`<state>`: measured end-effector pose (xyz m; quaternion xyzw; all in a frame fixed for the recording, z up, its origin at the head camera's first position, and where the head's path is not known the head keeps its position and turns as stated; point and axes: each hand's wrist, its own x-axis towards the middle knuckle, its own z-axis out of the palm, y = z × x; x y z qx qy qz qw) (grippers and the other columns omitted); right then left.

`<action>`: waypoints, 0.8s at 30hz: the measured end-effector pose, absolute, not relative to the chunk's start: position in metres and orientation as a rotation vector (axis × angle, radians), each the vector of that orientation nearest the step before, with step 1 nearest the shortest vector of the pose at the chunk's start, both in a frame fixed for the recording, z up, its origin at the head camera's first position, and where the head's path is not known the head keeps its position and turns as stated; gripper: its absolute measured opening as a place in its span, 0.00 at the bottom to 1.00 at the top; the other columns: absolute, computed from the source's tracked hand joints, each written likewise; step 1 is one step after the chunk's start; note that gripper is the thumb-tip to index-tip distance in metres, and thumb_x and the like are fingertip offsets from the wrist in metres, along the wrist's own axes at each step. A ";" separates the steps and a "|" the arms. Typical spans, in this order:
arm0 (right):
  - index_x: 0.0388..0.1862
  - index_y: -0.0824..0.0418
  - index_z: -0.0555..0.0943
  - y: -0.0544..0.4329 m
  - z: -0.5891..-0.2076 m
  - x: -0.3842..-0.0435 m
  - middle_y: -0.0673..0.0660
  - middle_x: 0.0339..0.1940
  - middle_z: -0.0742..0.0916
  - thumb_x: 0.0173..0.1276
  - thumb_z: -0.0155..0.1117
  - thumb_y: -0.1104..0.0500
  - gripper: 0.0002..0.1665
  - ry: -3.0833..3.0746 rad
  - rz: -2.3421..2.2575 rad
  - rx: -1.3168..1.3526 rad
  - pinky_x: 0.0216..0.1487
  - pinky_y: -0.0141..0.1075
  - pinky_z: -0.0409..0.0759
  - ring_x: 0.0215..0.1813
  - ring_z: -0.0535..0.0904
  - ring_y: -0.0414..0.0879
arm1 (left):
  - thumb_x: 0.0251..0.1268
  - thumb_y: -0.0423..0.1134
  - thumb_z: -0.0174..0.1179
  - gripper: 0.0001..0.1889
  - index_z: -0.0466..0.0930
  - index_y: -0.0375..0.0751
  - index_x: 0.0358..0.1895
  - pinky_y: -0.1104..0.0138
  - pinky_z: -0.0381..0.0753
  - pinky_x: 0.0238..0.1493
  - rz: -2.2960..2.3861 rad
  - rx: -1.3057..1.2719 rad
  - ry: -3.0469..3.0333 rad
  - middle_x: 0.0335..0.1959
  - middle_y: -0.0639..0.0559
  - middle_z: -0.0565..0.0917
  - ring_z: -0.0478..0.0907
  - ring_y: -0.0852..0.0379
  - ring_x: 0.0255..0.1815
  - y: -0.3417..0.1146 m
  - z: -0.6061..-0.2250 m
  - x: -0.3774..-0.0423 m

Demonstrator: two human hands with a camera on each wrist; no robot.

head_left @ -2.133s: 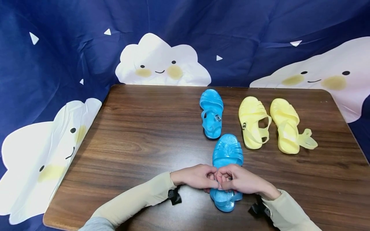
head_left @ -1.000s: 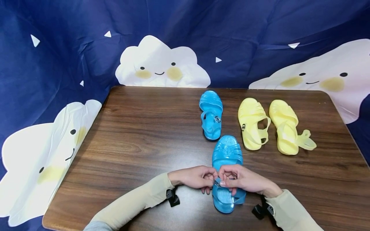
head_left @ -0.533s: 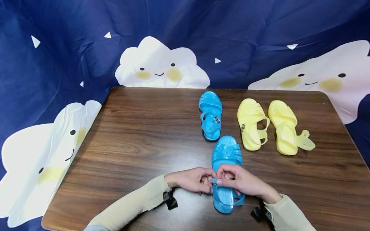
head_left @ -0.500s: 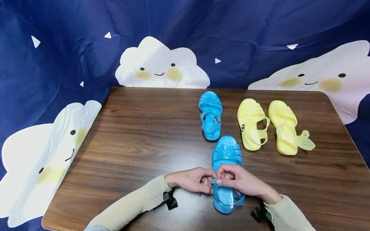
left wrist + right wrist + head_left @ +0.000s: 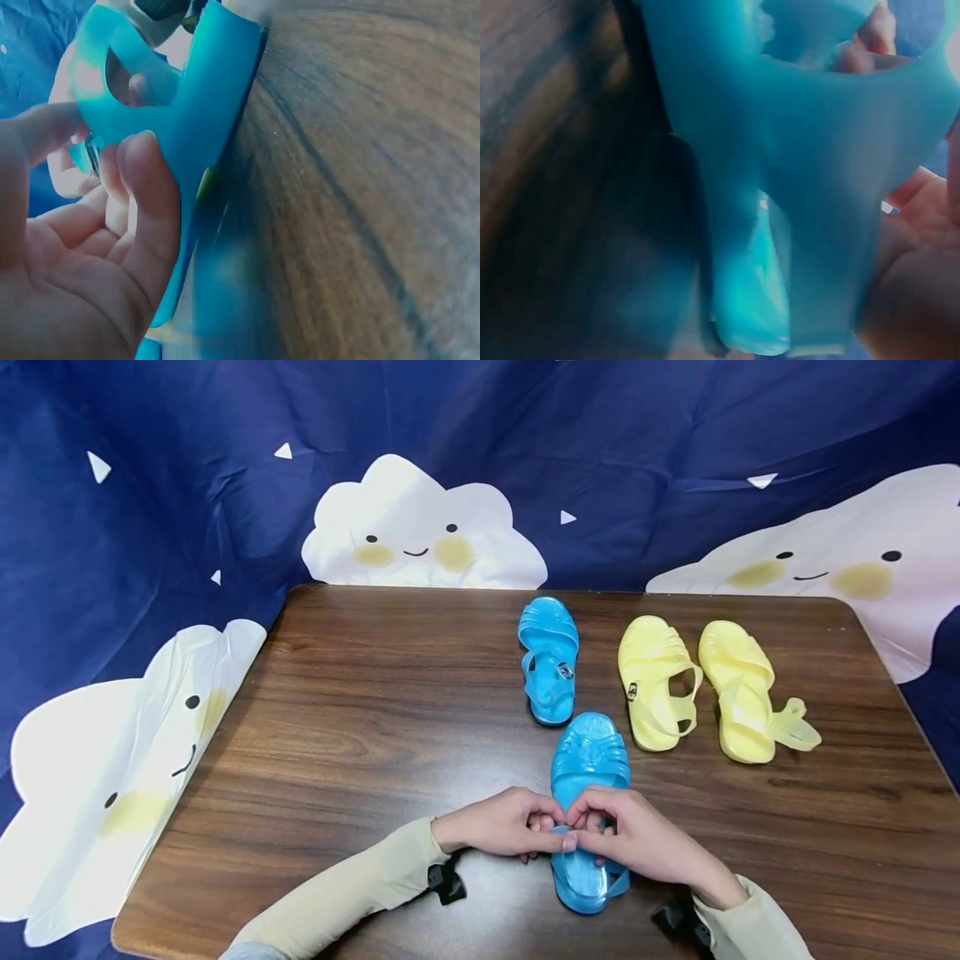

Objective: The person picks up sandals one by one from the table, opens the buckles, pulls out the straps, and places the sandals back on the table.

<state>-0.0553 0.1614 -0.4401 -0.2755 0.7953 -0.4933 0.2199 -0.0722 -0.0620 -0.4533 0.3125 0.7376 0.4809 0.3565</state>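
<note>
A translucent blue jelly sandal (image 5: 591,752) lies toe-away at the table's near side, both hands over its ankle strap. My left hand (image 5: 504,823) pinches the strap at the sandal's left side, thumb on top. From the right, my right hand (image 5: 643,842) pinches the strap beside it, and the thumb tips meet. In the left wrist view a small metal buckle (image 5: 92,154) shows between the fingers of both hands. The right wrist view has the sandal's blue side wall (image 5: 712,150) across its middle. Fingers hide how the strap end sits in the buckle.
A second blue sandal (image 5: 547,627) lies beyond, its strap across and its buckle showing. Two yellow sandals (image 5: 647,647) stand to the right; the farther yellow one (image 5: 726,647) has its strap spread outward. A blue cloud-print cloth (image 5: 600,435) hangs behind the wooden table (image 5: 360,693).
The left hand has shifted slightly right onto the strap, its thumb now meeting the right thumb. The strap end that showed between the hands is now covered. Other sandals stay put.
</note>
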 end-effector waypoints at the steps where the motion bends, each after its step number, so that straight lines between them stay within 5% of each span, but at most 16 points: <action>1: 0.37 0.51 0.80 0.162 -0.439 -0.055 0.47 0.25 0.80 0.66 0.66 0.56 0.03 2.233 -1.349 -0.795 0.25 0.31 0.78 0.25 0.75 0.34 | 0.68 0.42 0.60 0.09 0.81 0.41 0.42 0.77 0.73 0.21 1.233 0.819 1.936 0.17 0.59 0.74 0.73 0.64 0.14 -0.061 -0.452 -0.072; 10: 0.36 0.52 0.79 0.157 -0.431 -0.049 0.44 0.25 0.76 0.61 0.71 0.57 0.08 2.501 -1.238 -0.932 0.25 0.26 0.70 0.26 0.68 0.31 | 0.62 0.40 0.65 0.10 0.82 0.42 0.44 0.82 0.74 0.33 1.185 0.951 2.287 0.32 0.56 0.80 0.72 0.75 0.28 -0.058 -0.446 -0.067; 17: 0.39 0.51 0.79 0.158 -0.429 -0.051 0.42 0.19 0.75 0.63 0.68 0.46 0.13 2.484 -1.128 -0.740 0.22 0.27 0.70 0.21 0.69 0.30 | 0.62 0.37 0.64 0.08 0.84 0.40 0.43 0.81 0.77 0.34 1.245 0.912 2.259 0.27 0.57 0.83 0.73 0.77 0.27 -0.058 -0.445 -0.064; 24: 0.44 0.52 0.83 0.163 -0.433 -0.054 0.42 0.25 0.81 0.68 0.63 0.51 0.10 2.336 -1.193 -0.825 0.25 0.28 0.74 0.24 0.73 0.30 | 0.63 0.36 0.64 0.08 0.83 0.39 0.44 0.79 0.79 0.34 1.340 0.901 2.202 0.29 0.52 0.84 0.75 0.75 0.28 -0.060 -0.443 -0.061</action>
